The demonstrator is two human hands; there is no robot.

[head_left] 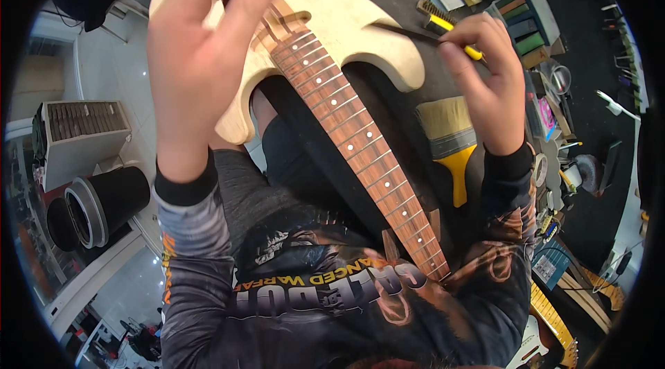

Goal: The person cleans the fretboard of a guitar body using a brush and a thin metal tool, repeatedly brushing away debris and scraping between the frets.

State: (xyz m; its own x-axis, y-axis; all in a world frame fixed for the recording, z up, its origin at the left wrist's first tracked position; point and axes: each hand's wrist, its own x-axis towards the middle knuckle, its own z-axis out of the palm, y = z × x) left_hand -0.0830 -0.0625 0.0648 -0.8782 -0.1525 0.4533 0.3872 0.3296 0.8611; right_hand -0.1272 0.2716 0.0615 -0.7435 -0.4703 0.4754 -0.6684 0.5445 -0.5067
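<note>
My left hand (pixel 201 71) is curled over an unfinished pale guitar body (pixel 346 15), its fingertips closed near the neck end of the body; what they hold is unclear. My right hand (pixel 488 85) has its fingers bent round what looks like a thin dark tool (pixel 415 33), which points toward the body's horn. A rosewood fretboard (pixel 360 144) with white dot inlays runs from the body down toward my torso. A wide paintbrush (pixel 450 175) with a yellow handle lies beside my right wrist. A small yellow-handled wire brush (pixel 433 17) lies behind the right fingers.
Sanding blocks (pixel 519 15), rolls of tape (pixel 542 168) and assorted tools crowd the dark bench at the right. Another guitar neck (pixel 554 320) lies at the lower right. A slotted box (pixel 83 130) and a black bin (pixel 118 196) stand on the left.
</note>
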